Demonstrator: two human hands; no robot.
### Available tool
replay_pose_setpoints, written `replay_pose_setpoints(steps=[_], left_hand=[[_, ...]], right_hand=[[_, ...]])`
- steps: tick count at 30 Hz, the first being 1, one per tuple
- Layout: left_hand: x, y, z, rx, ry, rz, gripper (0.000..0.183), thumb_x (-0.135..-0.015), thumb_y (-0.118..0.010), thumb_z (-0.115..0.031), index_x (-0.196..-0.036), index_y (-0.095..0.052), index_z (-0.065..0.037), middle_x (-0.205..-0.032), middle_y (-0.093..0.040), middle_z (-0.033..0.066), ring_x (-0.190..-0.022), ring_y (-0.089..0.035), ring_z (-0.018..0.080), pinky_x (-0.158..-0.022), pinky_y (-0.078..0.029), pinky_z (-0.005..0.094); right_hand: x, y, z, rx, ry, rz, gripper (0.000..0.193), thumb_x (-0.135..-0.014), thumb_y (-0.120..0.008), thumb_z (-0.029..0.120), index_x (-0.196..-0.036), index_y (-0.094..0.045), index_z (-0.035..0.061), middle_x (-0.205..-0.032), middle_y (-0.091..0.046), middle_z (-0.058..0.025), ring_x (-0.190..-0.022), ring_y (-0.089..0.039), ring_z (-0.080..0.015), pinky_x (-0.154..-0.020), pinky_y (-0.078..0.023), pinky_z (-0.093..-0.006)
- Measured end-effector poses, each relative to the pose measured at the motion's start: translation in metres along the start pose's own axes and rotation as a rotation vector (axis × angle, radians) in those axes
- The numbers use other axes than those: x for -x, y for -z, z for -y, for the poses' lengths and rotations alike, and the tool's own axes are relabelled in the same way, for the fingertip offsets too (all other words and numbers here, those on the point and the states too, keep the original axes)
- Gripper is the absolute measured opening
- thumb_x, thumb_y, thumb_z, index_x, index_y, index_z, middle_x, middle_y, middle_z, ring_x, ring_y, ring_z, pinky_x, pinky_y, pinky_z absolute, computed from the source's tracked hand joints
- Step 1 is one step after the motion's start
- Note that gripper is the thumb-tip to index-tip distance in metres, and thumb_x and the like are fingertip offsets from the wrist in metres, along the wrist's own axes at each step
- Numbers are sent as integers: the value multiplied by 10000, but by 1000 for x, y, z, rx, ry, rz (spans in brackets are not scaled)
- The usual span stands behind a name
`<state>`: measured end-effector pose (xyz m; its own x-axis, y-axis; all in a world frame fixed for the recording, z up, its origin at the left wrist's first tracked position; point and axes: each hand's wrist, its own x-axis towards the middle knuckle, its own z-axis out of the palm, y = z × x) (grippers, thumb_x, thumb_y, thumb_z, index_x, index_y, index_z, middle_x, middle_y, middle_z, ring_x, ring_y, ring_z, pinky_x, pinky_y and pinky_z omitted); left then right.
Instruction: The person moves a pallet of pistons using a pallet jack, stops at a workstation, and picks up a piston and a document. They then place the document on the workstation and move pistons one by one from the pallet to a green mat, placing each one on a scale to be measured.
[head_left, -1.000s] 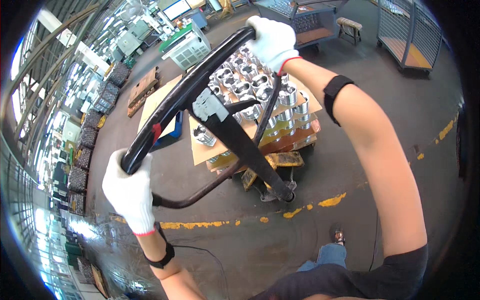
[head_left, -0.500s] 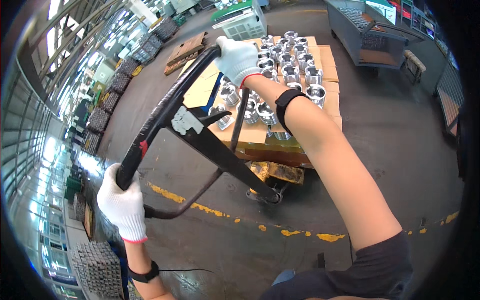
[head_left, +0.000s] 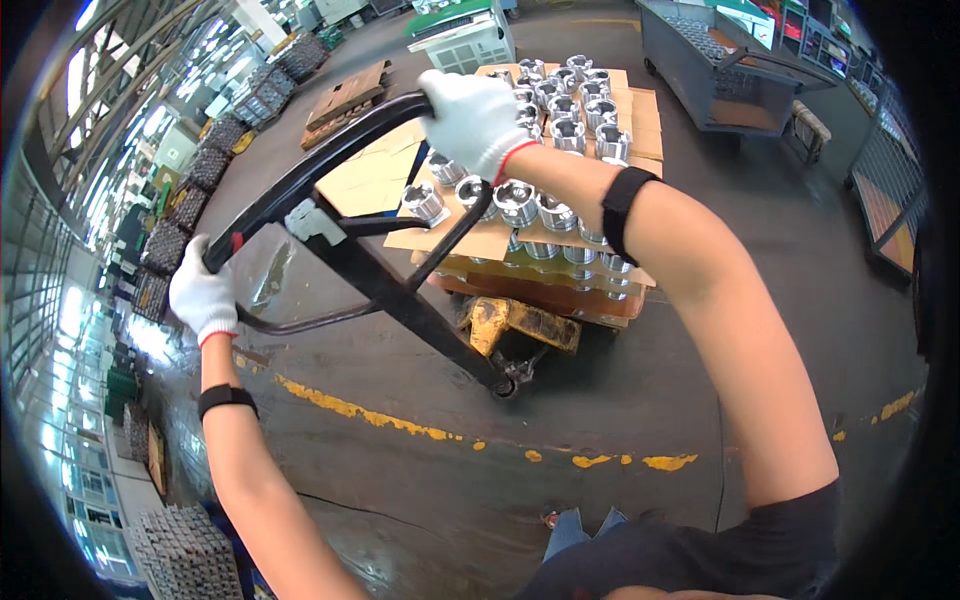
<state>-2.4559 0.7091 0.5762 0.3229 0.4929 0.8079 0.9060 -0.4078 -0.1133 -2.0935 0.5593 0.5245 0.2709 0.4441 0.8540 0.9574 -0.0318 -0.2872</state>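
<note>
Both my hands wear white knit gloves and grip the black loop handle [head_left: 330,150] of a pallet jack. At the loop's lower left end my left hand [head_left: 203,292] is wrapped round the bar. My right hand [head_left: 475,120] closes on its upper right end. From the loop a black shaft [head_left: 400,300] slants down to the jack's worn yellow base [head_left: 510,325]. Behind it stands a low load of silver metal pistons [head_left: 515,203] on cardboard sheets [head_left: 647,125], with another layer of pistons below. My right hand and forearm hide part of the load.
A grey metal cart [head_left: 715,75] stands at the far right, with a mesh-sided trolley [head_left: 885,190] nearer. Wooden pallets [head_left: 345,95] lie at the back left. A white machine with a green top [head_left: 462,40] stands behind the load. A broken yellow line [head_left: 360,410] crosses the floor.
The handle has swung to the left and my left hand has moved up and left with it. My right hand keeps its hold. The load appears slightly further left.
</note>
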Motion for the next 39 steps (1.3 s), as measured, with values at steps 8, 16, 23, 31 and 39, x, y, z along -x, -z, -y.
replay_pose_setpoints(steps=[8, 16, 23, 31, 39], left_hand=[[-28, -43, -73, 220, -190, -43, 337, -727, -745, -197, -1057, -682, -217, -846, -706, 103, -802, -684, 326, -728, -533, 422], [-59, -28, -129, 338, -374, -163, 284, -781, -699, -238, -1062, -660, -213, -899, -711, 83, -829, -678, 334, -728, -540, 433], [-64, -31, -156, 419, -468, -332, 223, -775, -725, -292, -952, -660, -173, -795, -684, 69, -752, -680, 292, -660, -532, 399], [-70, -64, -185, 599, -524, -312, 204, -748, -727, -243, -929, -671, -168, -769, -676, 65, -752, -674, 280, -682, -522, 392], [-74, -84, -221, 849, -629, -291, 266, -716, -745, -255, -959, -675, -173, -780, -689, 76, -756, -677, 298, -699, -531, 410]], right_hand=[[20, 56, -43, 244, -65, -51, 257, -790, -691, 209, -1035, -641, 151, -867, -688, -119, -813, -676, -327, -723, -538, -412], [17, 120, -83, 339, -31, -250, 263, -804, -752, 253, -1014, -675, 114, -846, -709, -127, -787, -705, -314, -704, -546, -359], [21, 156, -104, 428, -20, -302, 290, -817, -779, 233, -1028, -680, 60, -808, -706, -132, -730, -705, -219, -694, -532, -307], [66, 191, -67, 458, -233, -295, 303, -814, -757, 155, -1070, -656, 30, -829, -687, -128, -732, -675, -179, -699, -511, -296], [110, 210, -18, 319, -365, -332, 238, -867, -732, 81, -1070, -635, 3, -788, -630, -3, -646, -535, -53, -590, -442, -220]])
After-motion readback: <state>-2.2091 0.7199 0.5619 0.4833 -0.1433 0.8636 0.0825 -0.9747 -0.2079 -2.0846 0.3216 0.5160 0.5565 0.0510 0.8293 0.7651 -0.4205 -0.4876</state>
